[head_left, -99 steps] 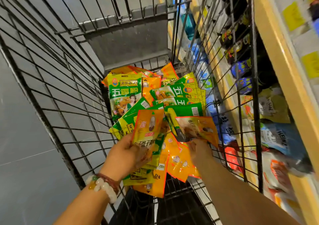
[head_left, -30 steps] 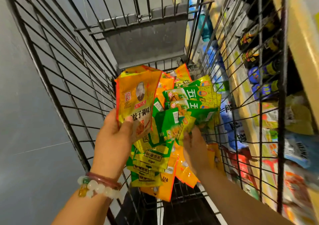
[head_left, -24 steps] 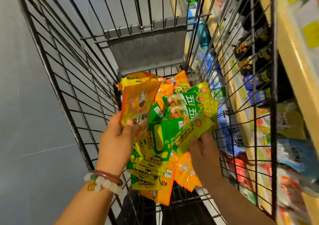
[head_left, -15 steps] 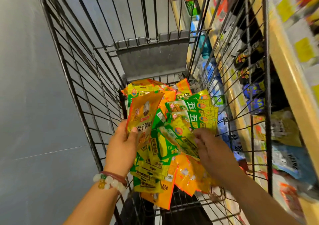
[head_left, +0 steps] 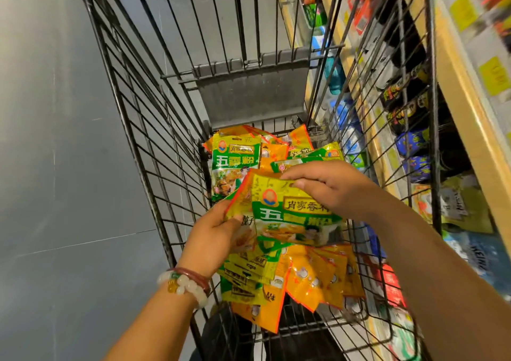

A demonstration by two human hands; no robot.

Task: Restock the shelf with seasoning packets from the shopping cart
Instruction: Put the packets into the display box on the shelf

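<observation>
A green seasoning packet (head_left: 293,214) is sitting at centre frame above the shopping cart (head_left: 154,128) — the right hand (head_left: 329,187) is pinching its top edge, fingers curled, while the left hand (head_left: 214,236) is gripping a fanned bunch of packets (head_left: 249,272) beneath. The shelf (head_left: 470,103) is running along the right.

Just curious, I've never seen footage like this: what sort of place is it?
Most likely a grocery store aisle: a wire shopping cart holding seasoning packets stands beside a shelf stocked with packaged goods.
</observation>
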